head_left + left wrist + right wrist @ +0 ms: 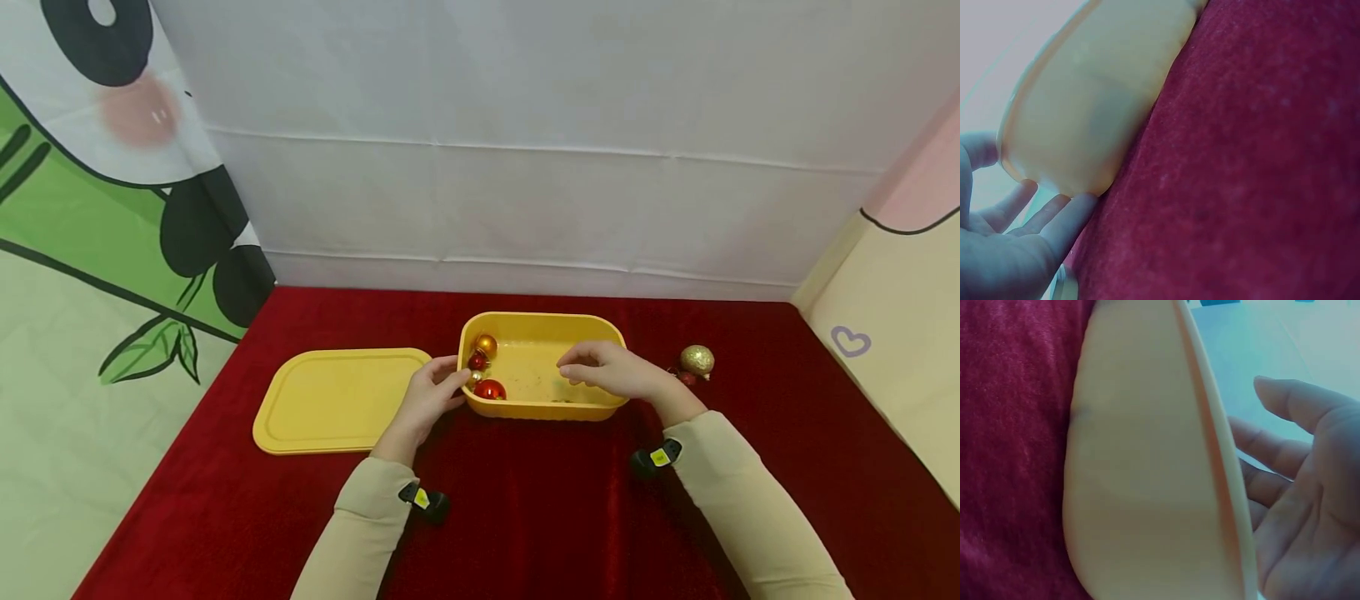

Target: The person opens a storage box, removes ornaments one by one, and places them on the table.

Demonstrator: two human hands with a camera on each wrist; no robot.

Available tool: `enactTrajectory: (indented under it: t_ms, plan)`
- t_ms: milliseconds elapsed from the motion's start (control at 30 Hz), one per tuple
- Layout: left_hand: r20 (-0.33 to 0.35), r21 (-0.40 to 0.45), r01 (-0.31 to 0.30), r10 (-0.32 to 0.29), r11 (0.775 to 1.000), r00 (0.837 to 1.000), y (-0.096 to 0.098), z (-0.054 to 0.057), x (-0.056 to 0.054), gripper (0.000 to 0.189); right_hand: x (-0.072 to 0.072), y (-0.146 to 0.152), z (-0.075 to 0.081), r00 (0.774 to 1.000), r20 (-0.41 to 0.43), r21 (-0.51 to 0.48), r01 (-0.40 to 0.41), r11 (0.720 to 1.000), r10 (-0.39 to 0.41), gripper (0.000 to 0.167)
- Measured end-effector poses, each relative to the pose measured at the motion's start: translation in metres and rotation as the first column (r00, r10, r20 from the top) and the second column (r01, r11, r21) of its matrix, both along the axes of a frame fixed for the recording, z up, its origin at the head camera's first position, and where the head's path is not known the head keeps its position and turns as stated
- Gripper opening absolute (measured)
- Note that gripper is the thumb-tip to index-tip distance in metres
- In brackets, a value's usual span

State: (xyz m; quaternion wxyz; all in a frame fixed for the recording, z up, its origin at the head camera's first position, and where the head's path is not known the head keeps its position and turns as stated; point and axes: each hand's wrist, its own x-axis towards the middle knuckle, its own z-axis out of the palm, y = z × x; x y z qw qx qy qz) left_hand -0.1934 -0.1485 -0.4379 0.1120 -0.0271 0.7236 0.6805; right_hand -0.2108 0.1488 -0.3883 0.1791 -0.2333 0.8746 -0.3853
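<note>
In the head view a yellow plastic container [525, 411] sits on the red cloth. Along its left end lie an orange-gold bauble [486, 345], a small dark red bauble [477, 361], a small gold bauble [474, 377] and a shiny red bauble [491, 389]. My left hand [431, 396] holds the container's left end, thumb at the rim and fingers on the outer wall [1085, 106]. Over the inside right part hangs my right hand [607, 367], its thumb and loosely bent fingers apart with nothing visible between them. The near wall partly hides a small gold bit inside.
A flat yellow lid [337, 400] lies left of the container. To the right, a glittery gold bauble [697, 360] and a small dark red bauble [686, 378] rest on the red cloth [525, 517]. A white fabric backdrop [487, 208] rises behind the table.
</note>
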Motion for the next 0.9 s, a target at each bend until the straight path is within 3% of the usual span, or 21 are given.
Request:
enactTrajectory:
  t_ms: [167,400,700,900]
  plan:
    - [0.003,-0.003,0.002,-0.002,1.0,1.0,0.0,0.0,-0.001,0.046,-0.002,-0.008,-0.004,0.997,0.051,0.036,-0.06,0.998,0.058,0.04]
    - [-0.016,-0.002,-0.019,0.019,1.0,1.0,0.001,-0.002,0.001,0.044,-0.005,-0.012,-0.01,0.99,0.119,0.074,-0.085,0.994,0.076,0.038]
    - [-0.006,-0.013,-0.031,0.031,0.999,0.999,0.002,-0.002,0.001,0.043,-0.008,-0.02,-0.014,0.988,0.138,0.051,-0.083,0.995,0.075,0.035]
    - [-0.014,-0.011,-0.027,0.027,1.0,1.0,0.002,-0.002,0.001,0.043,-0.008,-0.022,-0.018,0.991,0.092,0.038,-0.096,0.995,0.092,0.03]
